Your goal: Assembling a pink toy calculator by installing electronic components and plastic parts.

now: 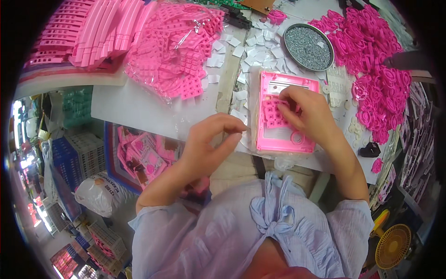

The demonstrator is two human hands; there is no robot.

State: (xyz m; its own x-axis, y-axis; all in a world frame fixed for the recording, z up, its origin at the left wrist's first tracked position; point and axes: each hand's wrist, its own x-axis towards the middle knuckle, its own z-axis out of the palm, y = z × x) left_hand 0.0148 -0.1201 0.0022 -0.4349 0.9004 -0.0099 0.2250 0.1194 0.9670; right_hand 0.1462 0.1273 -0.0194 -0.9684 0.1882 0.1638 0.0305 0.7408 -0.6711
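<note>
The right hand (307, 111) reaches over the pink case (285, 144) from its right side, wrist bent so that the thumb and forefinger point leftward and down into it. Their tips are on the pink button sheet (274, 115), which lies within the middle of the case, toward its left side; whether this grip pinches the sheet or only presses on it, I cannot tell. The forearm slants back toward the body past the case's near right corner.

The left hand (211, 142) hangs just left of the case, palm turned toward it, thumb and forefinger curved toward each other with a gap between them. Its forefinger tip is near the case's left edge.

The case stands upright to the person, its near edge close to the near edge of the surface (144, 114). Room for moving is widest to the left of the case, where a plain white stretch of the surface lies beyond the left forearm. Beyond the case, paper scraps (255, 52) and a round tray (284, 45) of small metal parts sit close to its far edge. Farther left lies a clear bag of pink button sheets (174, 53); well to the right, a heap of pink rings (376, 83) borders the surface's right edge.
</note>
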